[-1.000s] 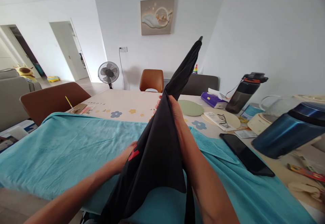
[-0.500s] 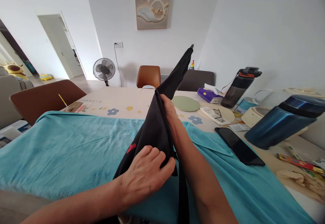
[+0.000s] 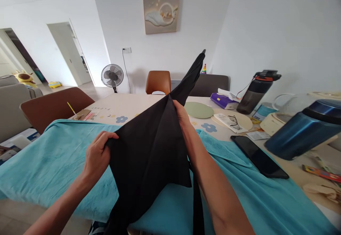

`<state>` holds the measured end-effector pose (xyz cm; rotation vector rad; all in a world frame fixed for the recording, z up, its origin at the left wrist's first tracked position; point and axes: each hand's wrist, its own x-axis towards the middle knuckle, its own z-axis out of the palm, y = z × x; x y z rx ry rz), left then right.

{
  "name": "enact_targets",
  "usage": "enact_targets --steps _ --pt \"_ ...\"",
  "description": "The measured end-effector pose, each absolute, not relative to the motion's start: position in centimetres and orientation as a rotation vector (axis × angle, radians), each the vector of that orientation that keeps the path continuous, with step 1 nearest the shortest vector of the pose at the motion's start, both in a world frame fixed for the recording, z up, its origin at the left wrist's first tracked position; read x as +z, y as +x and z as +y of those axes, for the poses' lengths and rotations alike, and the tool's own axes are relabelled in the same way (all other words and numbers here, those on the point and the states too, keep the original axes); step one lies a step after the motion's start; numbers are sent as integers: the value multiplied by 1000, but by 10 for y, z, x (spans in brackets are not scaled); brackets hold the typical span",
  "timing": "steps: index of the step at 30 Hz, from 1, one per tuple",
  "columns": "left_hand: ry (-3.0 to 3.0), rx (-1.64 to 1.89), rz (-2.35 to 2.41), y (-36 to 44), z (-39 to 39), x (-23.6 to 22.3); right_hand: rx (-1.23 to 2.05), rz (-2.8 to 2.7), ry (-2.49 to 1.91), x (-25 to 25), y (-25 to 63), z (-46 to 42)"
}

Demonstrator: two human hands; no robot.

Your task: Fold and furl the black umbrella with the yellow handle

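A black umbrella slants up and away from me, its tip pointing to the upper right. My right hand is closed round its gathered middle; some of the fingers are hidden behind the cloth. At the left, my left hand pinches the edge of a loose canopy panel and holds it stretched out sideways. A black strap hangs down beside my right forearm. Beneath the umbrella lies a turquoise towel spread over the near part of the table.
On the right stand a blue flask, a dark water bottle and a purple tissue pack. A black phone rests on the towel's right side. Glasses and a green round mat lie farther back. Chairs surround the table.
My left hand came over the front of the umbrella, then moved left with the edge of a panel. That panel is now spread wide. My right hand keeps its hold.
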<state>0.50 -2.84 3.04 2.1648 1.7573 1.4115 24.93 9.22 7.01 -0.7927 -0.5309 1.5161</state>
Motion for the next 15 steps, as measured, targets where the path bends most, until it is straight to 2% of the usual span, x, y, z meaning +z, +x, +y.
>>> enact_targets --steps 4,7,12,15 --pt "1972 1174 1821 -8 -6 -7 1597 -529 -776 75 250 89" --pt "2049 1017 1741 1 7 -25 1591 -525 -770 77 251 88" --pt "2320 660 1597 33 7 -24 1568 -534 -790 73 256 90" --pt "2533 574 1434 54 2 -17 1555 -562 -798 68 258 94"
